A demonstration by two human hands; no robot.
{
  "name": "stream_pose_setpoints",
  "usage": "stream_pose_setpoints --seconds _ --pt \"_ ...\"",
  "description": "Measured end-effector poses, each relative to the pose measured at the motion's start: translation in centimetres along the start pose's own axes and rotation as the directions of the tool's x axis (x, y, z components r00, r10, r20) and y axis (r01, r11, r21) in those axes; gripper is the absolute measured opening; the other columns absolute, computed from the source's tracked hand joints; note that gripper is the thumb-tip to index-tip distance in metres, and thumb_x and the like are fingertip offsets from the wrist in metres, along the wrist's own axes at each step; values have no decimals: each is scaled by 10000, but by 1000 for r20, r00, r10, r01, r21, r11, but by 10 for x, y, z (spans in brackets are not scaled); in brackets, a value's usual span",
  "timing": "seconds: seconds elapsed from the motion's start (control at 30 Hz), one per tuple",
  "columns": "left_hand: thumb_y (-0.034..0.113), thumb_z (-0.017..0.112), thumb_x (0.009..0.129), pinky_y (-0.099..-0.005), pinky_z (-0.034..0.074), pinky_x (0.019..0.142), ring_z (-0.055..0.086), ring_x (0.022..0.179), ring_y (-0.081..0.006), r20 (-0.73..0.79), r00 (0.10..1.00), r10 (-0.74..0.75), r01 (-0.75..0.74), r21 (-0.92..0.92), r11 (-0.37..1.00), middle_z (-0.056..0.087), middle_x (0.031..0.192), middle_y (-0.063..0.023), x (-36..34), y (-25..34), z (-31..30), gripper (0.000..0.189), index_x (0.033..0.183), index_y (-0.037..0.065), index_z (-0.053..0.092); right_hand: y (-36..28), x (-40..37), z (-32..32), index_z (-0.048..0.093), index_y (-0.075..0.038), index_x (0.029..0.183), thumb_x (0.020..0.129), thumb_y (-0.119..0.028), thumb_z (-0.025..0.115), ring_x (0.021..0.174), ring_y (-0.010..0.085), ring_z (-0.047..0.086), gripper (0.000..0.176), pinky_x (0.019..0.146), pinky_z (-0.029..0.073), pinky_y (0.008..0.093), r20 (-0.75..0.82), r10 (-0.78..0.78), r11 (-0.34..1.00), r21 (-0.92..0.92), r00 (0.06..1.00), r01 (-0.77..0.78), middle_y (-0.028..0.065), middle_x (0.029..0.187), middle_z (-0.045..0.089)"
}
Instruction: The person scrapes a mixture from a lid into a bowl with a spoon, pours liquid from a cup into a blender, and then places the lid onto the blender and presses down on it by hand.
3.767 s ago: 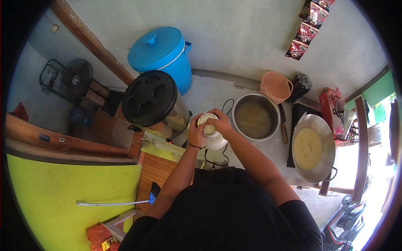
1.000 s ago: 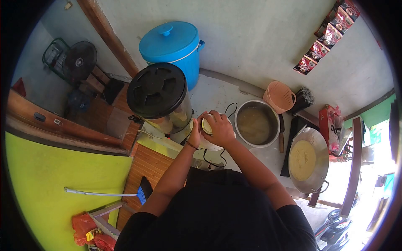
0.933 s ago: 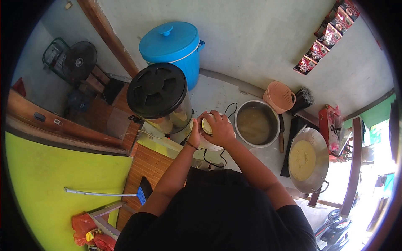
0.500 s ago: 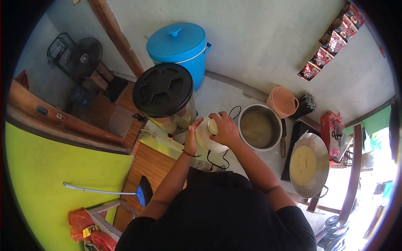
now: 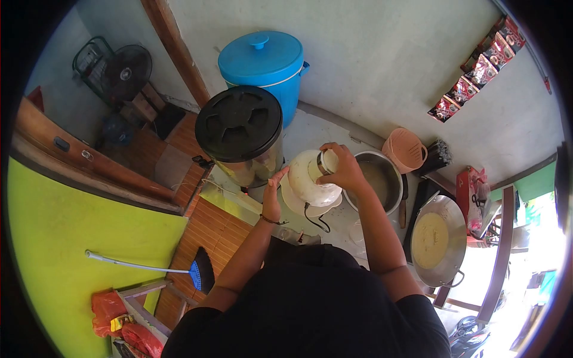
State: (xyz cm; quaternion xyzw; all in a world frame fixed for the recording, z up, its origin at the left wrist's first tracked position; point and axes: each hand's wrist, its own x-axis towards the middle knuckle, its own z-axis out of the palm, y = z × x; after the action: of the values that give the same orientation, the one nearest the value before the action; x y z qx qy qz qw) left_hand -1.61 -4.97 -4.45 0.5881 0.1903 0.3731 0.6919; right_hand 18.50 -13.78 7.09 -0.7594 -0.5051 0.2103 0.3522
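Note:
A white, rounded electric appliance (image 5: 306, 179) with a dark cord leans to the right over a pale round base (image 5: 292, 201). My right hand (image 5: 347, 170) is wrapped round the short cylinder (image 5: 326, 162) with a silvery band at its top. Against the appliance's left side, my left hand (image 5: 273, 197) is held upright with its fingers straight and flat. Just beyond my right hand stands a metal pot (image 5: 395, 200) of cloudy liquid, partly covered by my right forearm. Left of the appliance is a clear container with a black lid (image 5: 239, 122).
A blue lidded bucket (image 5: 262, 58) stands at the back. To the right are a pink basket (image 5: 404, 149), a knife (image 5: 402, 213) and a wide pan (image 5: 455, 244) with pale yellow contents. A broom (image 5: 202, 271) leans at the lower left. Sachets (image 5: 482, 71) hang on the wall.
The white appliance has tipped to the right, and my right hand has moved right with its top, closer over the pot. My left hand stays at its side. The view has shifted slightly.

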Motion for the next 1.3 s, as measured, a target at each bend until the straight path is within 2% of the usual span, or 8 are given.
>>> stream_pose_setpoints --seconds 0.17,0.47,0.57,0.67,0.77,0.87,1.07,1.3 --pt "667 149 929 -380 201 1113 347 1321 -252 -26 1000 0 0 2 1000 406 1403 -179 -1 -1 -1 874 1362 -58 374 15 0 -12 534 -127 1157 456 -130 852 998 224 549 769 911 429 341 30 -44 995 90 999 41 64 1029 563" --pt "474 268 1006 -339 312 1058 441 1232 -210 -93 996 18 -27 -92 995 482 1338 -163 -6 -6 1 646 1303 -71 448 42 5 -22 524 -121 1171 453 -10 862 973 155 540 802 893 440 296 108 26 924 376 994 -65 8 1031 555" --pt "386 354 1004 -387 297 1077 449 1241 -230 -96 995 32 -31 12 999 499 1322 -171 -8 -8 -4 540 1275 -66 471 45 2 -26 518 -117 1191 458 5 852 975 155 541 815 889 447 300 102 57 883 459 993 -97 12 1051 553" --pt "280 541 922 -391 333 1044 502 1183 -246 -101 980 173 -133 319 938 558 1249 -140 -16 -21 -6 375 1180 11 580 48 -3 -30 514 -114 1205 463 39 829 992 163 548 821 902 449 307 74 98 862 493 992 -122 12 1072 554" --pt "262 684 788 -417 359 1002 525 1133 -267 132 975 179 -221 682 697 591 1178 -87 -23 -14 -9 337 1080 97 648 60 -6 -31 535 -122 1196 442 73 829 989 185 557 832 909 459 324 77 118 816 560 990 -141 22 1066 567" --pt "333 729 711 -444 347 987 521 1124 -260 330 940 90 -328 799 503 600 1154 -39 -25 -6 -5 373 1027 144 672 60 -13 -33 531 -123 1199 448 91 814 991 188 560 831 902 466 325 66 123 805 577 990 -138 22 1067 565" --pt "417 738 685 -441 286 1039 494 1166 -201 575 808 -125 -518 796 313 592 1174 19 -11 -15 -4 455 1069 186 659 57 -24 -36 507 -102 1214 485 106 787 1004 182 566 808 881 493 316 89 167 705 685 982 -182 19 1057 556" --pt "392 743 691 -432 303 1024 513 1126 -190 636 753 -169 -591 766 251 590 1160 36 -12 -18 0 432 1066 195 656 70 -37 -35 495 -94 1219 505 119 768 973 177 579 793 852 514 302 57 194 638 751 979 -171 18 1061 537"
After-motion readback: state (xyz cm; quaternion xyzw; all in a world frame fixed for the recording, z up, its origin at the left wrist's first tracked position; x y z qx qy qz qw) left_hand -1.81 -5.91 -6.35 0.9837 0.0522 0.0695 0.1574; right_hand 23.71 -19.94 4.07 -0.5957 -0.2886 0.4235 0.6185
